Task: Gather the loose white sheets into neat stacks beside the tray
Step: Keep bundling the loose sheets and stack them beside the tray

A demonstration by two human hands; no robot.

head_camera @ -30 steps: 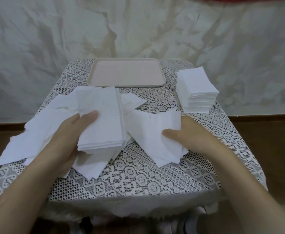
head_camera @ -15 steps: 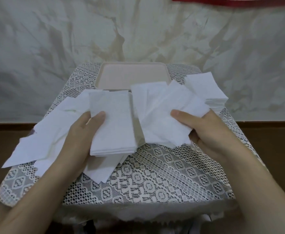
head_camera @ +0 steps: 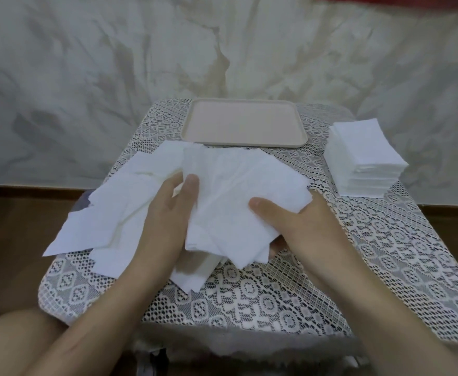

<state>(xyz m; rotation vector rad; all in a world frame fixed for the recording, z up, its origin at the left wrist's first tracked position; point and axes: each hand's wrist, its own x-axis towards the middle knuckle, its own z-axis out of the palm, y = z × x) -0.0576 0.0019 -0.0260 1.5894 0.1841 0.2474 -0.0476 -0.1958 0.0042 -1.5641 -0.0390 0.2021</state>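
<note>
Gripping a bunch of white sheets (head_camera: 233, 202) between them, the left hand (head_camera: 165, 213) and right hand (head_camera: 301, 226) hold it above the lace cloth (head_camera: 276, 299), just before the tray (head_camera: 244, 123); a neat stack (head_camera: 363, 158) sits right.

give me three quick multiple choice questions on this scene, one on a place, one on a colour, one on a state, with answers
1. Where is the neat stack of white sheets relative to the tray?
A. inside it
B. to its right
C. to its left

2. What colour is the tray?
A. dark blue
B. pale beige
C. black

3. How is the bundle of sheets held?
A. by no hand
B. by one hand
C. by both hands

Answers:
1 B: it stands on the lace tablecloth, apart from the tray's right edge.
2 B: its rim and floor are pale beige.
3 C: the left hand and right hand each grip it, thumb on top.
</note>
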